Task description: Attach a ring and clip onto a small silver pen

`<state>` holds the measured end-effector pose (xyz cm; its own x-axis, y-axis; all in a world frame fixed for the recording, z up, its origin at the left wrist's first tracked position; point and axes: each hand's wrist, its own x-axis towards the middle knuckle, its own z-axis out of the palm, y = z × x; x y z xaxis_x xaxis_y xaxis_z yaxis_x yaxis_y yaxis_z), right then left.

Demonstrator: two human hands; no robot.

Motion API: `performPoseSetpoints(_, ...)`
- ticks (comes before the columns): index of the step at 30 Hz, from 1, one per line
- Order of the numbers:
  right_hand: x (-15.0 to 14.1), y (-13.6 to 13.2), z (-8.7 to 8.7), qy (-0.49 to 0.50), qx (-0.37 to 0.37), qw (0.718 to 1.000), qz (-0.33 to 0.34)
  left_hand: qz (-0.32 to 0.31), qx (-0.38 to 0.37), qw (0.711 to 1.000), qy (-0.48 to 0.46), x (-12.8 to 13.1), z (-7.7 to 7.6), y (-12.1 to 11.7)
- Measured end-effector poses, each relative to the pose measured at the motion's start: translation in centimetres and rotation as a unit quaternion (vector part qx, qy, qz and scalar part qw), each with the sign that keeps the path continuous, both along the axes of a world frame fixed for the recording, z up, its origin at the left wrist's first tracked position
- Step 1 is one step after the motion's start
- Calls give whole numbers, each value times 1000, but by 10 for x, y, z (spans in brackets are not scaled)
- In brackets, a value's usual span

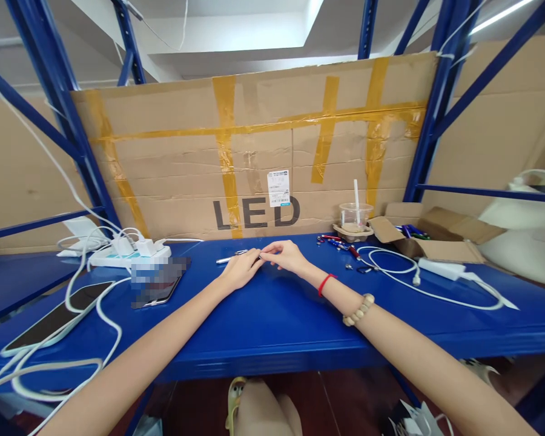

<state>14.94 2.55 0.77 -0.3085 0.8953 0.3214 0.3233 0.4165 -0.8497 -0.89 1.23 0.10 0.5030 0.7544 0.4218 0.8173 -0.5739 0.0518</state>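
Observation:
My left hand (241,270) rests low over the blue table (272,327), fingers closed and pointing toward my right hand. A thin silver pen-like piece (223,261) sticks out on its left side, and what else lies beneath the palm is hidden. My right hand (286,257) pinches with thumb and forefinger right at the left fingertips. Between the two hands shows a tiny dark, shiny bit (260,257), too small to name. Right of the hands lie several small red and blue pen-like pieces (338,243), a little silver piece (348,266) and a dark clip-like piece (366,269).
A power strip (118,257) with white cables, a phone (161,290) and a flat dark-faced device (63,315) occupy the left. On the right are a plastic cup (355,217), an open carton (452,249) and a white adapter (441,269). Cardboard (181,175) walls the back.

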Motion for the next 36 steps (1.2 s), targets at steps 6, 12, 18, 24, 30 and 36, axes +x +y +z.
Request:
performPoseSetpoints(6, 2, -2, 0, -82, 76, 992, -55, 10, -4, 1000, 12, 1, 2, 0)
performPoseSetpoints(12, 4, -15, 13, -221, 157, 954, -125, 35, -8, 999, 16, 2, 4, -1)
performPoseSetpoints(18, 27, 4, 18, -337, 143, 899, -240, 39, -11, 999, -3, 4, 5, -3)
performPoseSetpoints(24, 70, 31, 7, -458, 26, 837, -299, 29, -16, 999, -9, 4, 5, -3)
performPoseSetpoints(30, 81, 41, 1, -504, -12, 823, -262, 18, -14, 1000, -10, 4, 5, -4)
performPoseSetpoints(36, 73, 30, 6, -505, 44, 826, -247, 11, -17, 1000, -5, 5, 5, -5)
